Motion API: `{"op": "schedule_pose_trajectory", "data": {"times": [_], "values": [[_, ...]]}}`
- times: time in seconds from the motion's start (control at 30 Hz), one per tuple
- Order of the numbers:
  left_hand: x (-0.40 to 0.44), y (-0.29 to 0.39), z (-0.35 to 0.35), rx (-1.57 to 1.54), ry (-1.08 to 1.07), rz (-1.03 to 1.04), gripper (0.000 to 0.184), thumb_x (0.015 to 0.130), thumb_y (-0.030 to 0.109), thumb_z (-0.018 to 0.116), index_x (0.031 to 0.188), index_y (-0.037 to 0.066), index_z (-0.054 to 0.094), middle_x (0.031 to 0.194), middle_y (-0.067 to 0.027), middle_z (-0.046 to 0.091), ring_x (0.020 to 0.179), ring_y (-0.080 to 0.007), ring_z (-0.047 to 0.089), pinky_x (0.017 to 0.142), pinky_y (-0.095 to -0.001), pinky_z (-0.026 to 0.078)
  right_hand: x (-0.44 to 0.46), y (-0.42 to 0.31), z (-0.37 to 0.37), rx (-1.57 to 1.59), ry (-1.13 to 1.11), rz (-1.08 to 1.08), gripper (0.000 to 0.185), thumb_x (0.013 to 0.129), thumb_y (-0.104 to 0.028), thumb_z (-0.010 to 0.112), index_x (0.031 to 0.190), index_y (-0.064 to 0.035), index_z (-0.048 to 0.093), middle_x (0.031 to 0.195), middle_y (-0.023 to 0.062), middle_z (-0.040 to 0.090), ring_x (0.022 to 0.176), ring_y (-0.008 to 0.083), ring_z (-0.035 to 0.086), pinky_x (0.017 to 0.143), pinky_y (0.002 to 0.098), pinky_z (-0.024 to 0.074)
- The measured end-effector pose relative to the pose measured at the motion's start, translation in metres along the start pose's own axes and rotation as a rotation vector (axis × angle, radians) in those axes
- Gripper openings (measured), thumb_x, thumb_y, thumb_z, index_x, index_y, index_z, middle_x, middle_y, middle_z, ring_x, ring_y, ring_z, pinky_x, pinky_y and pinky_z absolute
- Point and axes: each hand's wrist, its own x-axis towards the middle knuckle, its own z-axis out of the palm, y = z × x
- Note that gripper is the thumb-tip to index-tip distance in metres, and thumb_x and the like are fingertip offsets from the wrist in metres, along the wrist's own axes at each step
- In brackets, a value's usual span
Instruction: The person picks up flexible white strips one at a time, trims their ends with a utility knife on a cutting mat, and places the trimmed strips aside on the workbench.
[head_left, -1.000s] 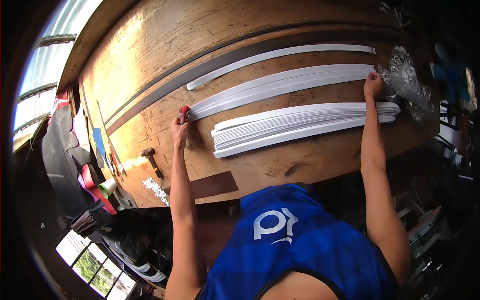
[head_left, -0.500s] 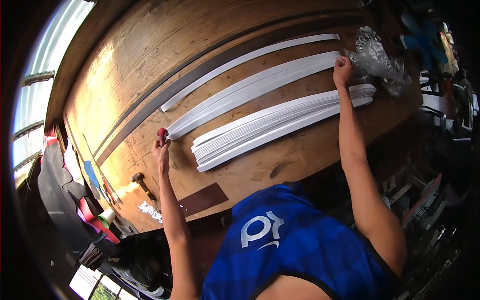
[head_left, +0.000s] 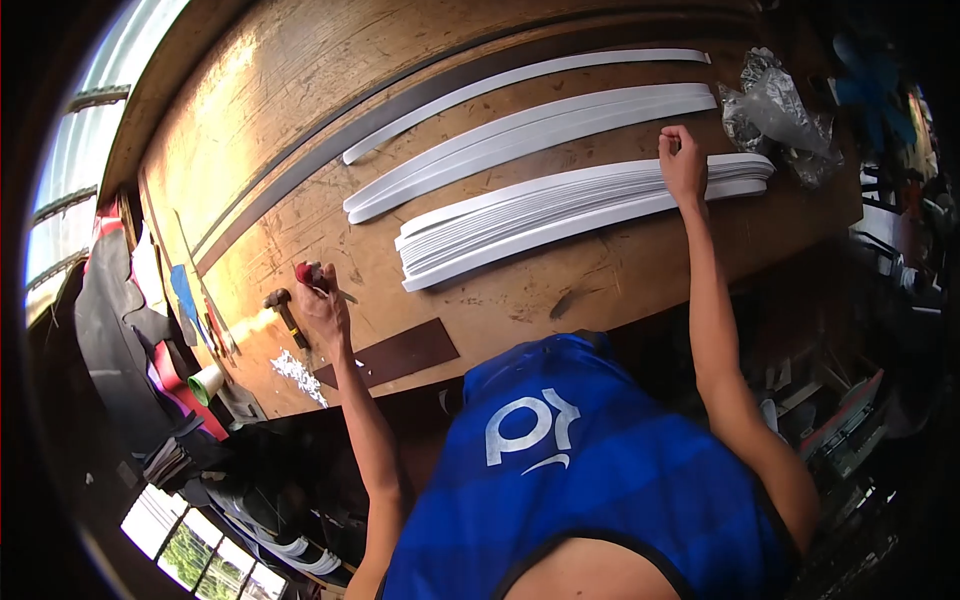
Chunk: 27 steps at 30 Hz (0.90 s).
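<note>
My left hand [head_left: 322, 305] is closed around a small red-handled tool [head_left: 308, 272]; a thin piece sticks out to its right, its kind unclear. A hammer [head_left: 287, 318] lies just left of that hand. My right hand [head_left: 684, 168] is raised with curled fingers, nothing visible in them, near the right end of a thick stack of white strips [head_left: 540, 225]. Beyond it lies a flat group of a few white strips [head_left: 530, 133], side by side. Farther back rests a single white strip [head_left: 520, 78].
Crumpled clear plastic [head_left: 785, 115] lies at the right of the wooden table [head_left: 600, 285]. Near the front edge are a dark brown flat piece [head_left: 410, 352] and white scraps [head_left: 298, 375]. A long dark strip [head_left: 300, 195] runs along the back. Rolled materials [head_left: 110, 310] stand left.
My left hand has drawn back toward the hammer with the red-handled tool, away from the middle strips' left end. My right hand has let go of their right end and moved nearer the stack.
</note>
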Motion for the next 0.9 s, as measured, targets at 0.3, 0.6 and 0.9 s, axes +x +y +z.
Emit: {"op": "schedule_pose_trajectory", "data": {"times": [0.3,0.6,0.9], "values": [[-0.12,-0.047,-0.023,-0.482,0.022,-0.208,0.019,0.091,0.015,0.074,0.099,0.004,0.061,0.076,0.0011,0.055,0.067,-0.008,0.054,0.063,-0.0249,0.048,-0.191,-0.189,0.076,0.255,-0.567,-0.6,0.014,0.083,-0.019,0.072,0.092,-0.0085,0.068,0.098,0.0057,0.063,0.09,0.0252,0.065,0.073,0.0376,0.0545],[-0.165,-0.097,-0.011,-0.388,-0.191,-0.15,0.026,0.092,0.018,0.073,0.11,-0.001,0.07,0.08,-0.0071,0.069,0.071,-0.0071,0.058,0.065,-0.0251,0.047,-0.233,-0.248,0.155,-0.068,-0.502,-0.923,0.018,0.079,-0.014,0.074,0.086,-0.0042,0.061,0.1,0.01,0.059,0.087,0.0278,0.064,0.074,0.0403,0.0541],[-0.192,-0.107,-0.036,-0.596,-0.039,-0.09,0.019,0.096,0.011,0.066,0.113,0.003,0.068,0.075,0.0015,0.06,0.068,-0.0038,0.048,0.061,-0.0227,0.039,-0.25,-0.259,0.123,-0.014,-0.562,-0.911,0.021,0.079,-0.019,0.076,0.093,-0.0095,0.064,0.097,0.007,0.059,0.088,0.0272,0.065,0.071,0.0401,0.0553]]}}
